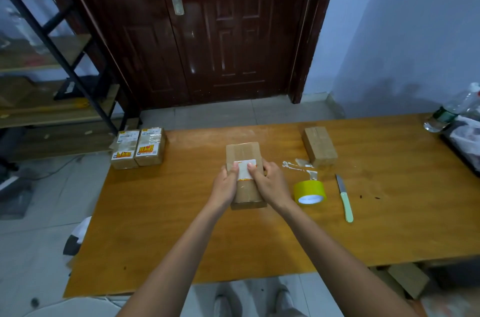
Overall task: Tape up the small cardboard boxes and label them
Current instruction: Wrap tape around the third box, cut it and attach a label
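Note:
A small taped cardboard box (242,153) lies in the middle of the wooden table (181,225). A white label (246,167) sits on its top. My left hand (225,185) grips the box's left side with the thumb on the label. My right hand (270,182) holds the right side, thumb pressing the label too. Two labelled boxes (139,147) stand side by side at the table's far left corner. A plain taped box (319,146) lies to the far right. The yellow tape roll (309,192) rests just right of my right wrist.
A knife with a pale green handle (345,198) lies right of the tape roll. Scraps of label backing (301,167) lie beside the plain box. A plastic bottle (452,111) and bags sit at the table's far right. A dark door and a shelf rack stand behind.

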`<state>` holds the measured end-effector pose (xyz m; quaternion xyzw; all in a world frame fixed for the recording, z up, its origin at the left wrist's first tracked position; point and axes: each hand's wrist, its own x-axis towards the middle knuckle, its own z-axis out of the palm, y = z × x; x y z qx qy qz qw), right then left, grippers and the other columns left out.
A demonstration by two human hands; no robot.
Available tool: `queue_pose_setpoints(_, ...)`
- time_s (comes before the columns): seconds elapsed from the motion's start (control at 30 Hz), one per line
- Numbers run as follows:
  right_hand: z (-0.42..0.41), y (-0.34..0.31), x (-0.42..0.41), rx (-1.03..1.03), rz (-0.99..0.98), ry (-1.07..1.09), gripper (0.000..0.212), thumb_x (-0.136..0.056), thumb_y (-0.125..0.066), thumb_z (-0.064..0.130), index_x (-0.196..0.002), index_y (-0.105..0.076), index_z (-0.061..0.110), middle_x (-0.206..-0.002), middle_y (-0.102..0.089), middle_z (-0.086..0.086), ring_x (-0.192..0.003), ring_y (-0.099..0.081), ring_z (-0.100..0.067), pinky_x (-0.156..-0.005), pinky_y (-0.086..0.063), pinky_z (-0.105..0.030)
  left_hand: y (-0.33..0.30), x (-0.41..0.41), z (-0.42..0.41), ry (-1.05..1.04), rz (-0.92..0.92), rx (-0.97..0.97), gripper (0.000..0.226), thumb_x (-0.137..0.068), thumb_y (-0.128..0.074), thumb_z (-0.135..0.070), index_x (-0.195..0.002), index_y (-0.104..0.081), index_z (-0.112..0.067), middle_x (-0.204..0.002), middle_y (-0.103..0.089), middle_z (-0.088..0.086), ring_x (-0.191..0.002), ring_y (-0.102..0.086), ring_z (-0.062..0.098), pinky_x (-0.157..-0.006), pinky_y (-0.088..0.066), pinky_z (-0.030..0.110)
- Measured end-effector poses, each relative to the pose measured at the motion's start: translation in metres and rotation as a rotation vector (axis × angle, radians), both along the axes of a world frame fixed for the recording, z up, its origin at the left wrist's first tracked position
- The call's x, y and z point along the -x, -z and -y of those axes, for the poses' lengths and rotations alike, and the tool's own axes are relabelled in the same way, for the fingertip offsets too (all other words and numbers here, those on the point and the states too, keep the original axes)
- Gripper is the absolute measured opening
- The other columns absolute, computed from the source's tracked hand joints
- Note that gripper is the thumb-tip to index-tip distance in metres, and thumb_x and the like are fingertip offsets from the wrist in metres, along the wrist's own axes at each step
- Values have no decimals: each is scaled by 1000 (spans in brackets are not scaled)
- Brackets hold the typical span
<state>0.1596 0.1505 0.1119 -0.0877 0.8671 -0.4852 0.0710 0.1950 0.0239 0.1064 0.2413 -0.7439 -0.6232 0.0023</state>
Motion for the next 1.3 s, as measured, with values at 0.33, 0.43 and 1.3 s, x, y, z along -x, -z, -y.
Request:
queue_pose_setpoints(0.33, -11, 17, 10, -134, 123, -65, 40, -101, -37, 40, -106, -66, 12, -105, -67, -11, -100, -59, -28, -81, -47, -39, 27, 10, 4, -69, 124, -24, 49, -101, -36, -48, -130, -51, -11, -128, -58, 10, -113, -57, 28, -94, -47, 40)
queue_pose_setpoints(0.43, -45, 26, 33, -333, 137, -58, 52, -93, -50, 51, -124, -60, 11, -121, -63, -9, -111, -58, -26, -91, -47, -40, 42, 13, 28, -177, 187, -74, 55, -103, -34, -47, -140, -43, -8, -134, -53, 15, -117, -56, 32, -98, -47, 46)
queue_pose_setpoints(1.3, -146, 96, 65, -550, -80, -250, 40, -75, -73, 53, -71, -72, 13, -60, -62, 2, -65, -55, -17, -74, -39, -35, 155, 42, 24, -103, 430, 390, 41, -104, -37, -29, -102, -60, 5, -108, -61, 24, -97, -56, 36, -74, -39, 37)
